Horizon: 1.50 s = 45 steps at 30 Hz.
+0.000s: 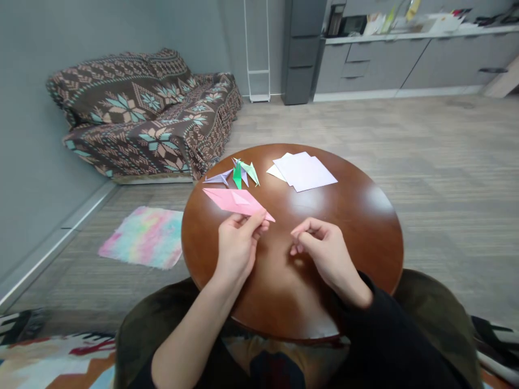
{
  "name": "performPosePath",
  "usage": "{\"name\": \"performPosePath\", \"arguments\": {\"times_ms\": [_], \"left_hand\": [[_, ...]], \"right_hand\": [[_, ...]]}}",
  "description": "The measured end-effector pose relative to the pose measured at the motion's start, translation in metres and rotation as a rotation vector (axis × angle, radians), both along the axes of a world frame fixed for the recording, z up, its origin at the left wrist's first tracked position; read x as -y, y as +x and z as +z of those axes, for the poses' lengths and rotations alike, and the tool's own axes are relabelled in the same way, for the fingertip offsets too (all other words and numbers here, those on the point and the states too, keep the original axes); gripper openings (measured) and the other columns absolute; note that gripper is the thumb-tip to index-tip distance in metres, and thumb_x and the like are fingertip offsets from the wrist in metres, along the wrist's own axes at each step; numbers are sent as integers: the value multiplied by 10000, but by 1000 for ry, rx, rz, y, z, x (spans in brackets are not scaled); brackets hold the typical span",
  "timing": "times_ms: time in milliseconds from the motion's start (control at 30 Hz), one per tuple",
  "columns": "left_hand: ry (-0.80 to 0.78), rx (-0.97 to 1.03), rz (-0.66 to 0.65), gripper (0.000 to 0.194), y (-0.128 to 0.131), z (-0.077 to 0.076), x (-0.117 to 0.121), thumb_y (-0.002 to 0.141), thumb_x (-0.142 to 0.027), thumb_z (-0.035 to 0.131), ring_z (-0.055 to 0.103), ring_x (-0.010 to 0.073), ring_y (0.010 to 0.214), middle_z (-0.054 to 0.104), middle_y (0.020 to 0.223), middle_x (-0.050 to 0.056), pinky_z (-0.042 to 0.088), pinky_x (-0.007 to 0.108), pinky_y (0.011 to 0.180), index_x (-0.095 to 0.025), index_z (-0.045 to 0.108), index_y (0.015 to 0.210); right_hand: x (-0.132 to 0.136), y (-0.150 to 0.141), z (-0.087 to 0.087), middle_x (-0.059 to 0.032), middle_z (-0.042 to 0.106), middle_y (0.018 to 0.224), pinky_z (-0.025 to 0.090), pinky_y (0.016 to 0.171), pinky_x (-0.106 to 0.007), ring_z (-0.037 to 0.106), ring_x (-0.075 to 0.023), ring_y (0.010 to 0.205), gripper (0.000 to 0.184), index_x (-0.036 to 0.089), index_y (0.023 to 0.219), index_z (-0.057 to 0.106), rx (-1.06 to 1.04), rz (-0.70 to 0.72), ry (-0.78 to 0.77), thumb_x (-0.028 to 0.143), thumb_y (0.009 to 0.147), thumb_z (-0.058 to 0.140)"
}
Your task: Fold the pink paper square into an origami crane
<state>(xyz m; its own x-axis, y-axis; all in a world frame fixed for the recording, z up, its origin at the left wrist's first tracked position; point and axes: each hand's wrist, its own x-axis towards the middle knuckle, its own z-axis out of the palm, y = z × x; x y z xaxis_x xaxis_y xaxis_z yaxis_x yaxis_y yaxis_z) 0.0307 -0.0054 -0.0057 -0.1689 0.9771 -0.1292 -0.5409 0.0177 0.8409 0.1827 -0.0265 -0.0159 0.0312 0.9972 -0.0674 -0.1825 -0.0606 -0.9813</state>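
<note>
A folded pink origami paper [234, 201], long and diamond-shaped with a small paler flap on top, is pinched near its right end by my left hand [243, 232]. It is held above the table, pointing away to the upper left. My right hand [314, 237] hovers to the right of it, apart from the paper, fingers curled and thumb against them, with nothing visible between them. Just beyond the pink paper lie several folded paper cranes: a purple one [219, 178], a dark green one [237, 175] and a light green one [251, 172], partly overlapping.
A stack of square paper sheets [306, 172], lilac over pale cream, lies at the far side of the round wooden table [365, 216]. Left of the table are a pastel fluffy mat [144, 236] and a patterned sofa [158, 119]. Kitchen cabinets [377, 65] stand at the back.
</note>
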Motion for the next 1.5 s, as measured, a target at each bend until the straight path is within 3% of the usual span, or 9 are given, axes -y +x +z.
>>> {"name": "performPosePath", "arguments": {"times_ms": [167,400,667,800,900,1067,1233,1400,1500], "left_hand": [[-32,-53,-133,209,-5,1,-1,631,-203,919,625,75,578,723,675,36,510,175,576,-103,755,714],[-53,-137,-293,185,5,-3,8,646,-206,897,564,77,485,662,552,25,434,179,488,-103,743,645],[36,-172,-121,230,-4,-1,3,718,-272,868,495,72,512,601,578,-12,382,196,514,-139,695,647],[87,-436,-506,189,-13,3,3,776,-299,822,505,100,528,641,625,16,371,221,524,-139,739,719],[85,-489,-734,178,-14,5,7,801,-316,809,562,125,599,678,692,35,417,229,595,-143,773,784],[71,-475,-653,244,-10,4,9,794,-381,819,576,142,605,698,737,52,433,241,592,-141,782,820],[80,-485,-719,245,-10,5,8,795,-376,808,543,138,579,645,669,31,409,241,577,-144,743,747],[128,-552,-660,280,-11,1,6,795,-379,803,492,128,604,597,655,8,369,246,600,-145,717,665],[139,-559,-586,284,-10,-3,6,794,-375,820,458,111,585,569,615,-14,366,247,605,-138,727,667]], "right_hand": [[-1,1,0,-5,695,725,508,607,-280,624,-133,578,88,176,769,720,-14,37,39,260,766,697],[1,-4,7,-5,693,634,476,597,-268,585,-128,571,108,174,700,686,55,135,39,262,762,699],[2,1,4,16,618,571,414,541,-259,545,-133,539,49,182,674,668,123,165,-9,200,716,652],[-4,8,4,-2,675,691,465,621,-277,584,-148,627,137,179,819,730,77,75,85,314,792,732],[-7,11,3,7,668,688,453,631,-271,568,-138,628,119,176,765,718,40,107,94,288,796,743],[-4,10,-1,13,674,656,438,622,-270,565,-134,602,107,176,694,698,5,95,90,227,775,745],[-5,9,-6,44,572,549,385,552,-259,465,-108,520,174,186,623,676,2,-44,104,191,791,717],[-7,10,-5,2,678,766,483,657,-281,593,-147,687,110,213,809,715,-34,-180,197,272,894,679],[-3,6,-1,-27,725,874,542,731,-312,670,-178,789,71,216,934,728,71,-102,368,258,881,750]]}}
